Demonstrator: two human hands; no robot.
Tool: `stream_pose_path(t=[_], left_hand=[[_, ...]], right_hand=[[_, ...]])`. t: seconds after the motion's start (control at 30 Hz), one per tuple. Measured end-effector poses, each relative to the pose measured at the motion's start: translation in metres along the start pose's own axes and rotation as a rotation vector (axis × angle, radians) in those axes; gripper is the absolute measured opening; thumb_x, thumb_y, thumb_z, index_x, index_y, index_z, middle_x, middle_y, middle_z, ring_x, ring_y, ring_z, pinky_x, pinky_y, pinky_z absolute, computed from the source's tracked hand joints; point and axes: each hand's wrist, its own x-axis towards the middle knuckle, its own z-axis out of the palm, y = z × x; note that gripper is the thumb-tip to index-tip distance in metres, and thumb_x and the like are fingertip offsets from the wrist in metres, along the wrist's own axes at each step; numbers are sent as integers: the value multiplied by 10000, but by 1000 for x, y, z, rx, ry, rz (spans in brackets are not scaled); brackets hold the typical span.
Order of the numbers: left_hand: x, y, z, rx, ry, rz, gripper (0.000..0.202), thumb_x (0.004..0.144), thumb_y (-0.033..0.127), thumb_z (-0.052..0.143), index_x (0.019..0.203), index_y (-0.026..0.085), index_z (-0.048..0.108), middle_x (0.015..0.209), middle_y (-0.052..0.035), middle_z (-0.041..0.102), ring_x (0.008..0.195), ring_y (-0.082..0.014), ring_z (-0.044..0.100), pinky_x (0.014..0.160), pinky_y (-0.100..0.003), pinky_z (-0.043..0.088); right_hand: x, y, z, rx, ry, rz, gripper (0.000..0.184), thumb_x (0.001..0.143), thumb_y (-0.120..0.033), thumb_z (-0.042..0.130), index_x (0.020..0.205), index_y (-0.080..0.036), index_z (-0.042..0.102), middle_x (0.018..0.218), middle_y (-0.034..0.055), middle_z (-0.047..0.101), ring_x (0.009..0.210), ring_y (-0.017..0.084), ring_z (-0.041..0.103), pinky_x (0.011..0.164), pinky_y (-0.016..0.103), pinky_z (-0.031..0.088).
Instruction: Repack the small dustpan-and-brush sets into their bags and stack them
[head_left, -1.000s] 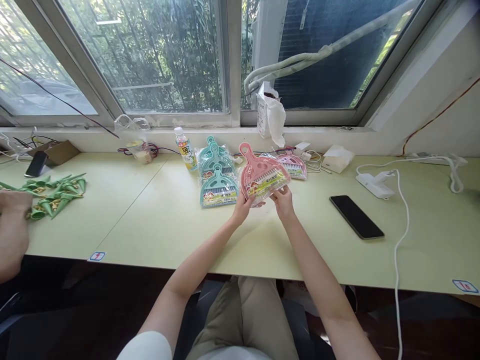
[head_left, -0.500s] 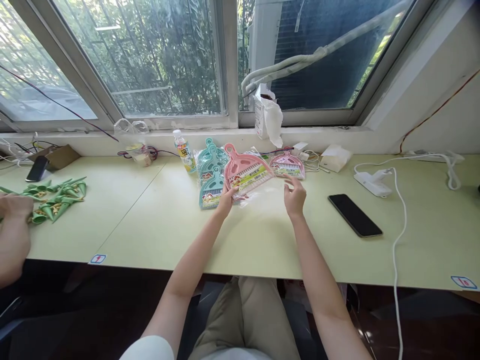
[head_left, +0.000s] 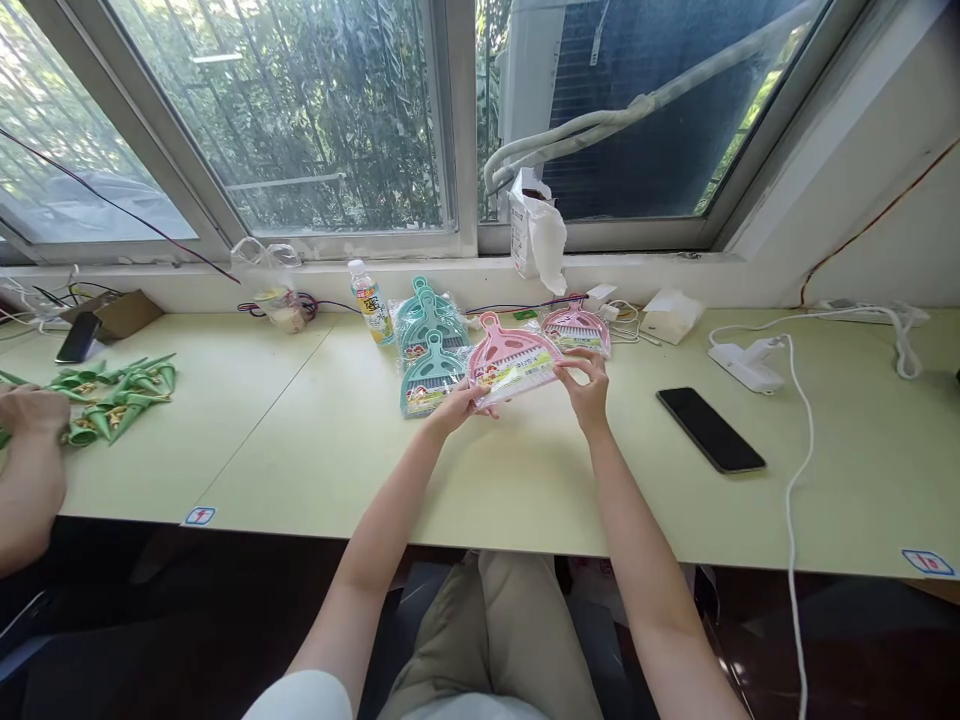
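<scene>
Between my two hands is a pink dustpan and brush set [head_left: 514, 358] in clear wrap, its handle pointing away from me. My left hand [head_left: 459, 405] is closed on its lower left corner. At the right corner, my right hand [head_left: 586, 388] pinches the edge with thumb and fingers. Left of it lie several teal dustpan sets [head_left: 431, 372], wrapped and overlapping, partly covered by the pink one. Another pink dustpan set [head_left: 576, 325] rests behind my right hand.
A drink bottle [head_left: 370, 303] and a plastic bag [head_left: 276, 295] stand by the sill. On the right are a black phone [head_left: 710, 430], a white power strip [head_left: 745, 366] and its cable. At far left, another person's hand [head_left: 34, 415] touches green cone-shaped pieces [head_left: 124, 400].
The pink dustpan set has come down and to the right, and lies flatter. My right hand, previously apart from it, now grips its right corner.
</scene>
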Motion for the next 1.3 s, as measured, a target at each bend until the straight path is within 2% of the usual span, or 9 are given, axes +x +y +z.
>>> stream_pose_path(t=[0.27,0.4,0.5,0.63,0.77,0.87,0.97,1.1,1.3], left_hand=[[-8,8,4,136,-95,67,565,817,409,586,1249,127,355,938,-175,718,487,-115,592,440,-223,349],[-9,8,0,184,-97,63,607,823,422,572,1291,125,324,948,-174,719,505,-123,596,466,-239,353],[-9,8,-2,188,-94,85,644,822,422,567,1325,134,287,946,-162,722,498,-124,592,482,-247,360],[-8,8,-5,150,-55,107,621,804,393,592,1295,149,300,877,-128,728,453,-110,563,449,-233,330],[-6,8,-11,74,-1,106,559,782,360,609,1223,152,336,801,-95,718,412,-82,520,413,-211,307],[-4,6,-17,59,21,76,486,774,353,608,1145,160,363,769,-70,710,396,-63,486,409,-201,331],[-3,5,-20,96,35,20,439,762,358,623,1084,167,393,753,-53,703,397,-53,472,407,-192,332],[-4,5,-16,166,25,-15,455,728,400,689,1030,154,454,790,-63,694,433,-36,475,433,-188,331],[-8,9,-12,271,-40,2,571,647,405,761,1070,126,497,809,-70,687,456,-28,460,455,-196,319]], right_hand=[[-8,2,11,25,11,37,165,785,-370,619,880,-245,669,1177,63,551,1122,225,523,957,399,438],[-9,5,15,208,-109,238,516,745,-394,650,1233,-277,529,1167,56,602,1020,201,582,787,333,527],[-9,4,14,278,-178,386,606,717,-441,671,1275,-274,501,1036,41,654,883,189,617,710,329,551],[-9,-3,11,137,-72,193,374,726,-437,684,1070,-303,621,1208,36,583,1044,209,572,831,376,526],[-7,-7,8,-61,-22,-32,197,769,-446,662,755,-250,664,1177,55,586,1176,255,500,1030,474,386],[-7,-7,9,-155,-89,-192,212,853,-413,579,727,-243,597,1118,38,639,1193,242,513,1104,509,271],[-10,-6,10,-259,-185,-342,209,926,-337,474,750,-243,537,891,-1,701,1026,200,627,1137,507,192],[-12,-2,8,-373,-163,-396,175,932,-291,463,785,-238,542,724,-30,689,718,158,654,1074,446,290],[-13,1,9,-410,-153,-361,160,914,-271,491,797,-220,588,699,-19,669,660,150,603,962,410,352]])
